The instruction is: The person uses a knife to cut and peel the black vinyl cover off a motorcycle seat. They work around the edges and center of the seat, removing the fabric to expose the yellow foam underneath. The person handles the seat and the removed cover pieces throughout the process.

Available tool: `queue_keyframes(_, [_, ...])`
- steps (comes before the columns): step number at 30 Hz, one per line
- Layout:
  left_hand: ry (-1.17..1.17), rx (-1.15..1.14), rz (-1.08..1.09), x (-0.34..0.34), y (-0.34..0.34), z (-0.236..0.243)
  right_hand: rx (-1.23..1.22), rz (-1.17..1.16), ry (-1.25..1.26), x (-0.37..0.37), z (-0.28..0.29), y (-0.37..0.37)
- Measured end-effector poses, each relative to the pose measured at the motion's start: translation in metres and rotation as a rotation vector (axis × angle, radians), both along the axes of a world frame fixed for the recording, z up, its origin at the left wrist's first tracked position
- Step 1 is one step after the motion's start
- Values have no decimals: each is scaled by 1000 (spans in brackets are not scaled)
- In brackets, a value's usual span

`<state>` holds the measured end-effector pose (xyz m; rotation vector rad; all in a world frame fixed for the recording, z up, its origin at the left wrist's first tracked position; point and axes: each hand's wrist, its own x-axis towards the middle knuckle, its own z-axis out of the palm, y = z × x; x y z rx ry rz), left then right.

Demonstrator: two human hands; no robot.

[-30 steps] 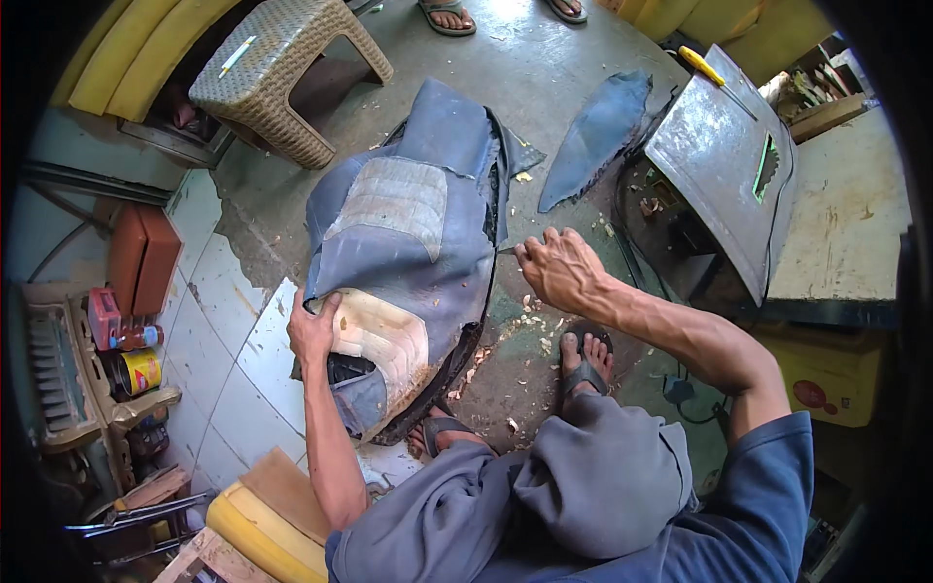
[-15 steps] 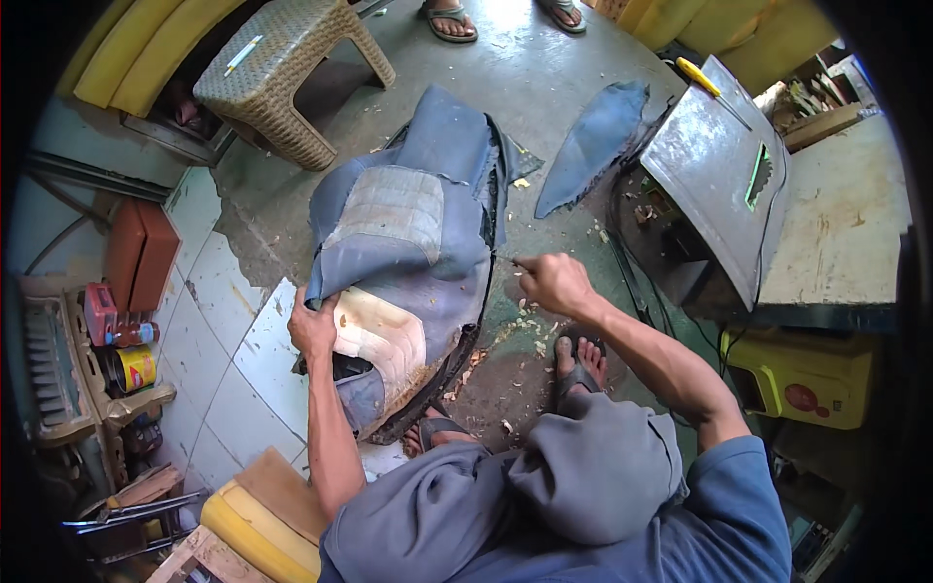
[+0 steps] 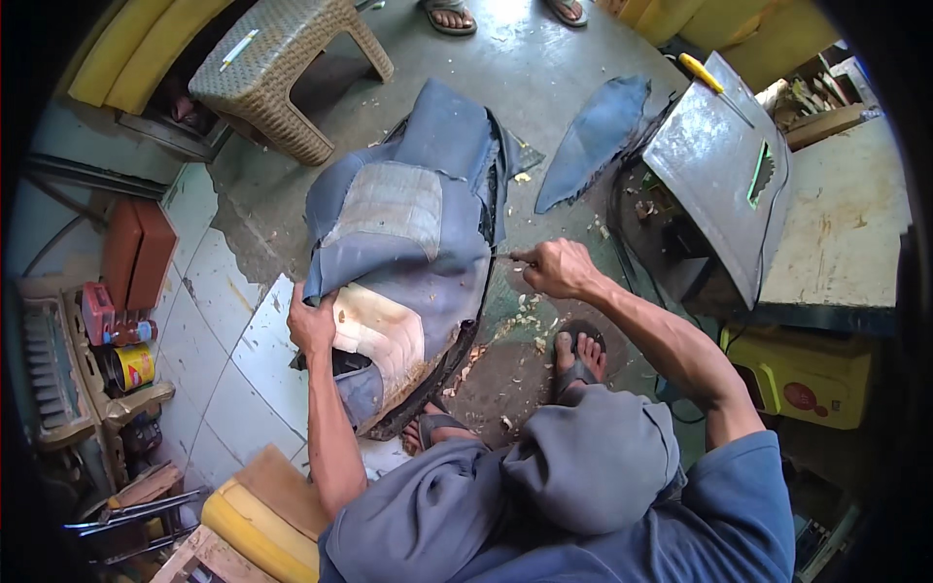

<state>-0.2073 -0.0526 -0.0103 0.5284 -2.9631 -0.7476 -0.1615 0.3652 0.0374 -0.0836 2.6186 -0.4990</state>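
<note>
Between my feet and the far floor lies a worn blue-grey seat cover point(image 3: 466, 146), with a grey quilted patch point(image 3: 387, 211) sewn in its middle. Its near flap is folded back over a cream padded panel point(image 3: 374, 325) with brown stains. My left hand point(image 3: 312, 324) is closed on the left edge of that flap. To the right of the seat, my right hand point(image 3: 559, 268) is closed around a thin tool, mostly hidden, whose slim tip reaches the seat's dark right edge. I cannot make out its kind.
A loose blue-grey piece point(image 3: 595, 141) lies far right. Beside it a metal sheet point(image 3: 714, 165) carries a yellow-handled screwdriver point(image 3: 714, 85). A woven-pattern stool point(image 3: 282, 73) stands far left, another person's feet point(image 3: 452, 17) beyond. Shavings point(image 3: 515, 330) litter the floor near my sandalled foot.
My right hand has shifted slightly away from me, its tool still by the seat's right edge. My left hand keeps its hold on the flap.
</note>
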Motion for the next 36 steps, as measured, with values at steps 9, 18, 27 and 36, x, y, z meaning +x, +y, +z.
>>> queue_keyframes(9, [60,3,-11,4,7,-3,480,606,12,11,37,-50])
queue_keyframes(18, [-28,-10,10,-5,11,3,-421,-442,-273,38,-15,6])
queue_keyframes(27, [-7,-2,31,4,6,-1,566,772,98,12,40,-55])
queue_keyframes(36, [-35,-64,48,-10,13,3,-235,-304,-42,43,-20,-14])
